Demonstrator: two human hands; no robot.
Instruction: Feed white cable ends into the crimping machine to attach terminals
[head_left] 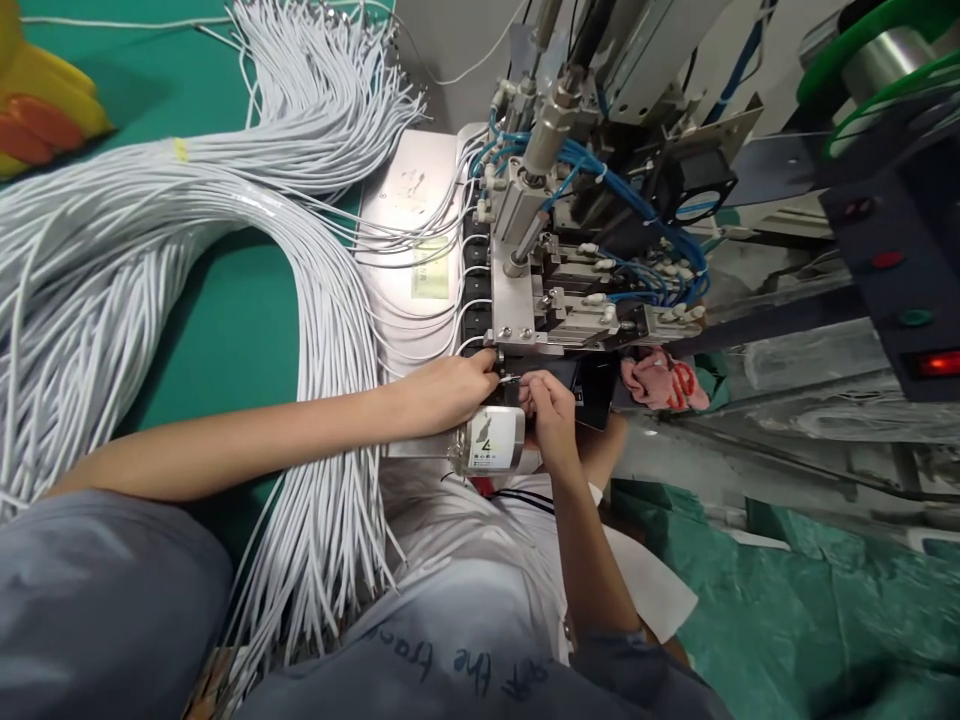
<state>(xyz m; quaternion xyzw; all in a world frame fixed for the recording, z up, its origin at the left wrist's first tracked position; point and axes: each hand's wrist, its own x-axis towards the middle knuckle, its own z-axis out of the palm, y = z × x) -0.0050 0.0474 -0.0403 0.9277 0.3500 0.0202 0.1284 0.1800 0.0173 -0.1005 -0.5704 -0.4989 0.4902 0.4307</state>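
My left hand point(457, 388) reaches across to the front edge of the machine, its thumb and fingers closed on a white cable near the lowest black clamp. A short cable end point(508, 379) pokes out between my two hands. On its other side my right hand point(551, 402) is closed in a pinch at the thin wires of that end; the fingertips partly hide them. Just above, several white cables point(420, 352) run into the row of black clamps point(477, 290) on the machine point(517, 290). A white-labelled block point(495, 438) sits just below my hands.
Large bundles of white cables point(330, 330) lie over the green table point(247, 320) on the left. Blue air hoses point(637, 195) loop around the machine's cylinders. A pink cloth point(660, 380), a green spool point(885, 60) and a dark control box point(900, 250) are on the right.
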